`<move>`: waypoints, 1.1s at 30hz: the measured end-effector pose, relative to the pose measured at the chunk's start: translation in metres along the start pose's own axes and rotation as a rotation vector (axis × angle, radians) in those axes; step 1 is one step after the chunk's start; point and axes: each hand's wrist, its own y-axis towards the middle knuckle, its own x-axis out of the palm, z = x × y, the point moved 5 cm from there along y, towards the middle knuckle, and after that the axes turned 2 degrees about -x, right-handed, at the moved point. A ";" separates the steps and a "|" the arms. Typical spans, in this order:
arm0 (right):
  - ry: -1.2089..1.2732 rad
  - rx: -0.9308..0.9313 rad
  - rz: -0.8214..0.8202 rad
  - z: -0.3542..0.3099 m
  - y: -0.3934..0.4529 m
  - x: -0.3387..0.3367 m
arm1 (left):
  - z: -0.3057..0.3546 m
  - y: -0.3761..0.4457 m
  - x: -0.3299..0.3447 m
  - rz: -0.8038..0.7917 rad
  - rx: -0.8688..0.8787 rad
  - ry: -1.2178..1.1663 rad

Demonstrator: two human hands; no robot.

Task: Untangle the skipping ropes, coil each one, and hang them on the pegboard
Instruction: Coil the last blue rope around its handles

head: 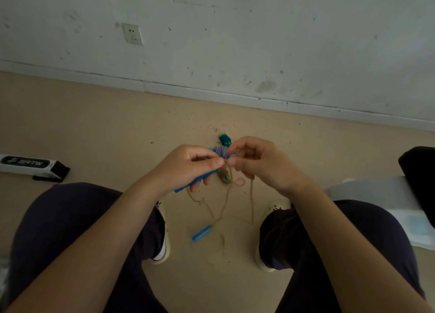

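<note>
My left hand (188, 167) grips a blue skipping-rope handle (200, 180) that sticks out below the palm, and its fingertips pinch at a blue-and-white braided rope bundle (222, 152). My right hand (255, 162) pinches the same tangle from the right side. A tan rope (223, 207) hangs down from the tangle in loose loops to the floor. A second blue handle (202, 233) lies on the floor between my shoes. A green handle (224, 139) shows just beyond my fingers, and another green piece (225, 177) hangs under them.
I am seated, knees apart, facing a scuffed white wall (235, 42) with a socket (132, 34). A white-and-black box (30, 165) lies on the beige floor at left. A black object (419, 171) and pale sheets (388, 195) sit at right. No pegboard is visible.
</note>
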 end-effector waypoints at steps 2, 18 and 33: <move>-0.032 0.016 0.000 0.000 0.001 0.005 | 0.000 0.001 0.002 -0.011 -0.001 0.013; -0.072 0.016 0.044 0.003 0.002 0.007 | -0.001 0.001 -0.004 0.016 0.011 -0.004; -0.031 0.027 0.047 0.004 0.002 0.009 | -0.002 0.003 -0.003 0.040 0.016 -0.016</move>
